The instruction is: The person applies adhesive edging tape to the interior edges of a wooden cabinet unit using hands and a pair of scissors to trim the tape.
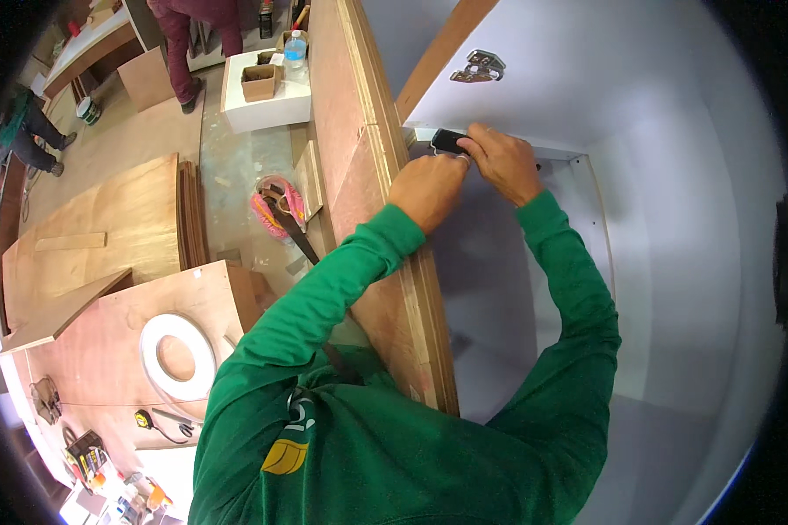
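Observation:
My right hand is closed around a short black object with a pale edge, its exact kind unclear. It meets a white panel's edge inside the cabinet. Pressed close beside it is my left hand, curled shut near the cabinet's front edge; what its fingers grip is hidden. A metal cabinet hinge is fixed to the white panel just beyond my hands. Between my arms runs the layered plywood edge of the cabinet side.
White cabinet walls curve round on the right. To the left, a wooden work surface bears a white roll of edging, a tape measure and scissors. A saw lies by a pink bag. Two people stand farther off.

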A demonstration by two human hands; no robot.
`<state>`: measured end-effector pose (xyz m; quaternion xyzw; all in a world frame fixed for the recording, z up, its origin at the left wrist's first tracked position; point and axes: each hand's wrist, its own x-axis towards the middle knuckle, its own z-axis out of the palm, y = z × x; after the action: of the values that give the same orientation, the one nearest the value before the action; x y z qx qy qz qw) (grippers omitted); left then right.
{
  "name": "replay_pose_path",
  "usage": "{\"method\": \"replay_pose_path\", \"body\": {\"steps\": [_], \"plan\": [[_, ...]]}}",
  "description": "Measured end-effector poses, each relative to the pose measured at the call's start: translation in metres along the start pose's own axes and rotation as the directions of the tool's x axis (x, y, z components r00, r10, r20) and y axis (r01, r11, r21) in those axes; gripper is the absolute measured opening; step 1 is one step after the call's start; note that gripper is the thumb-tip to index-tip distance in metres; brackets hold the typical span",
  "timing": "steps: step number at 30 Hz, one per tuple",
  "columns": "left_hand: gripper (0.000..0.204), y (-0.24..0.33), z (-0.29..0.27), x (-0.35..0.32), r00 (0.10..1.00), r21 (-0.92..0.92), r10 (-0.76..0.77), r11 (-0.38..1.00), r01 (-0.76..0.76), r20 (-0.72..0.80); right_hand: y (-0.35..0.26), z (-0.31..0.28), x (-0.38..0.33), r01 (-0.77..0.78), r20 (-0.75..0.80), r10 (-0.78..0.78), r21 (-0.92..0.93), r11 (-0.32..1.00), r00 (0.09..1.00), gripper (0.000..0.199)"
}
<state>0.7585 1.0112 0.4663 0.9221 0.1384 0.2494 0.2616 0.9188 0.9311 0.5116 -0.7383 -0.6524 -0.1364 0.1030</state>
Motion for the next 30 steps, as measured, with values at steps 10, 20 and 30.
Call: {"method": "replay_pose_path", "body": {"steps": [10,20,30], "plan": [[0.019,-0.001,0.005,0.002,1.000,0.012,-0.007,1.000,0.008,-0.019,0.003,-0.004,0.011,0.007,0.046,-0.011,0.078,0.997,0.999,0.035],[0.016,0.003,0.002,0.002,1.000,0.014,-0.003,1.000,0.003,0.030,0.003,-0.001,0.012,0.144,0.006,-0.144,-0.028,0.989,0.990,0.032],[0.012,-0.008,0.007,0.001,1.000,0.021,0.026,0.999,-0.025,-0.007,-0.001,0.005,0.019,0.217,-0.006,-0.218,-0.087,0.972,0.976,0.029]]}}
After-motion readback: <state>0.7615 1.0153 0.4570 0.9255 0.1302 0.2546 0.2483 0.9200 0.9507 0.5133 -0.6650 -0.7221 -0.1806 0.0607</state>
